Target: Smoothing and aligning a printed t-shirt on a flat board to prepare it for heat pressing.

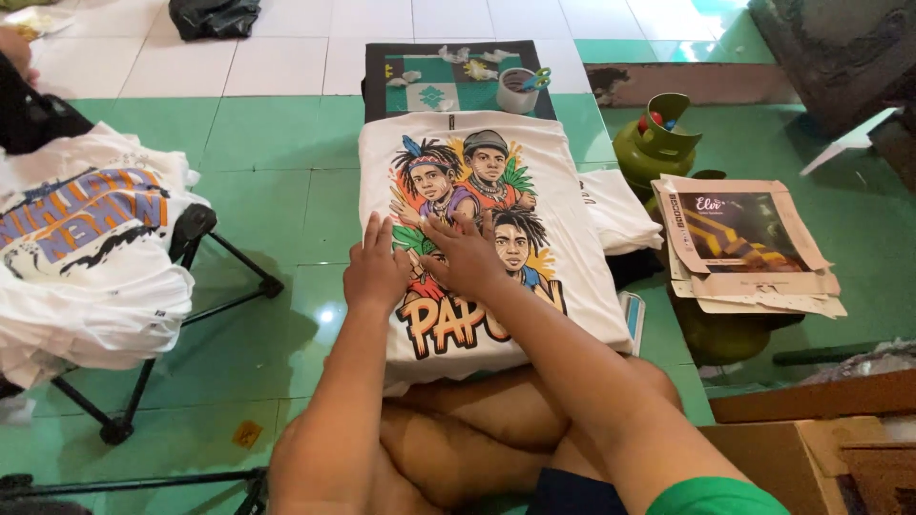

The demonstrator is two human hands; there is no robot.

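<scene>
On the green and white tiled floor point(277, 124), a folded white printed shirt point(572, 229) lies before our crossed legs. Our left hand point(375, 270) and right hand point(468, 253) rest flat on its print, fingers released, grasping nothing. We judge this the smoothing step; the next move calls for even outward pressure.

2 hands point(377, 272) – 1 printed tee point(563, 219) – 1 cup point(516, 92), 2 gas cylinders point(652, 145).

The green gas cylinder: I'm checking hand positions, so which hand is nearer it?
Right. The right hand lies flat on the printed shirt, on the green gas cylinder's side; the left hand rests farther away.
</scene>
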